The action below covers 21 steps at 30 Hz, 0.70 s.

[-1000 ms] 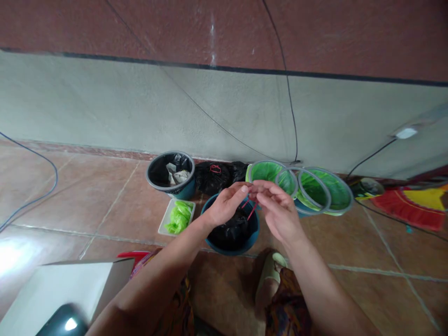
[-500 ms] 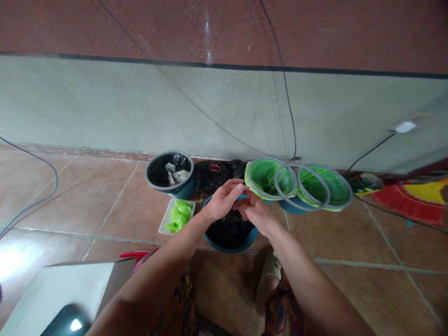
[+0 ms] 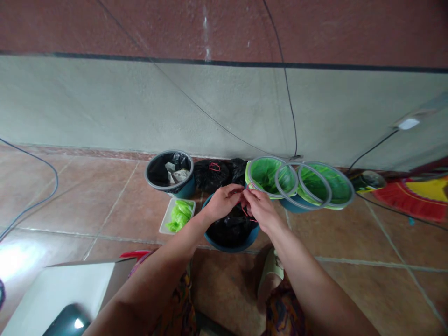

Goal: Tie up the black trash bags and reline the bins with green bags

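Note:
My left hand (image 3: 226, 203) and my right hand (image 3: 259, 208) meet over a blue bin (image 3: 231, 249) on the floor in front of me. Inside the bin lies a black garbage bag (image 3: 230, 231). A thin red drawstring (image 3: 249, 215) runs from between my pinched fingers and hangs below my right hand. Both hands are closed, fingertips almost touching; the left fingertips partly hide what they grip. Left of the bin, a white tray (image 3: 164, 227) holds bright green plastic bags (image 3: 179, 215).
Behind stand a bin with black liner and paper (image 3: 189, 189) and tied black bags (image 3: 212, 177). Green-lined bins (image 3: 327, 184) with loose grey rings (image 3: 285, 198) are at right. A white box (image 3: 66, 284) with a dark phone-like object (image 3: 68, 322) sits lower left. Cables run along the wall.
My fingers have come together into a pinch, and red string now shows below my right hand. The bins, tray and bags stay where they were.

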Available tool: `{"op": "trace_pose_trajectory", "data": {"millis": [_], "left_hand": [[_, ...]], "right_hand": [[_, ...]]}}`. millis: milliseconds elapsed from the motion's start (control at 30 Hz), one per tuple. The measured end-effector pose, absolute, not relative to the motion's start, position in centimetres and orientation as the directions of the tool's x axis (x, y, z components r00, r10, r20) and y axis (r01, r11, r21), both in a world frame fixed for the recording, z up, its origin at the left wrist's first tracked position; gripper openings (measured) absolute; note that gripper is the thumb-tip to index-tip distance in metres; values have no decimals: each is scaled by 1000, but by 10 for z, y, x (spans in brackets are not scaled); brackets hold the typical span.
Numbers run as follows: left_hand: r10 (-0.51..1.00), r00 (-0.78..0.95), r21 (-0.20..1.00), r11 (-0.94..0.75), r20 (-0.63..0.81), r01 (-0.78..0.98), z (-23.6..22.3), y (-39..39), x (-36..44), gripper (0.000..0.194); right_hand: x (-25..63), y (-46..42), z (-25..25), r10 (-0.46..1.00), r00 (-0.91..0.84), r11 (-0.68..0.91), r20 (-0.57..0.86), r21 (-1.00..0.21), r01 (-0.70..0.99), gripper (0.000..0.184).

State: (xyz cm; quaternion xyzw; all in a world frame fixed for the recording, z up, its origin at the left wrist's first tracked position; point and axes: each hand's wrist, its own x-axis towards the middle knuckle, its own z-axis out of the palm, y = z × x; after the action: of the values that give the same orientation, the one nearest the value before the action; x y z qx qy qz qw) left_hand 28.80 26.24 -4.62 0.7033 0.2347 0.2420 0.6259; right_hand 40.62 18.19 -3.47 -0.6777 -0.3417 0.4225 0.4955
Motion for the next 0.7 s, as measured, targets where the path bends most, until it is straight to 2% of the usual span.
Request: {"op": "trace_pose_trajectory", "data": {"millis": [100,200,267,367,433,533,600,700], "left_hand": [[549,835,978,-157,-32,141,-53,261,288,19],[487,869,916,-306,-84,260,-60,255,287,17],[498,862,875,-370,-98,313,-65,252,286,20],[537,838,867,-366,-100,338,-72,251,288,26],[583,804,896,-287,-118,340,-75,253,291,29],[691,696,954,-30,-195,297,-77,255,295,31],[739,628,968,142,-244,208,-76,256,296,31],[772,572,958,268,-276,102,-72,259,294,30]], "right_hand": [[407,181,-28,870,435,-250,-231,-968,-15,40],[407,181,-23,862,453,-215,-228,-973,-79,43],[408,181,-21,850,470,-207,-236,-972,-113,44],[416,180,-21,835,508,-182,-211,-977,-106,43],[426,178,-22,828,543,-173,-144,-985,2,39],[447,172,-23,827,562,-230,5,-909,347,32],[459,166,-24,850,526,-340,28,-733,589,29],[467,155,-28,894,428,-442,-131,-407,799,35]]}}
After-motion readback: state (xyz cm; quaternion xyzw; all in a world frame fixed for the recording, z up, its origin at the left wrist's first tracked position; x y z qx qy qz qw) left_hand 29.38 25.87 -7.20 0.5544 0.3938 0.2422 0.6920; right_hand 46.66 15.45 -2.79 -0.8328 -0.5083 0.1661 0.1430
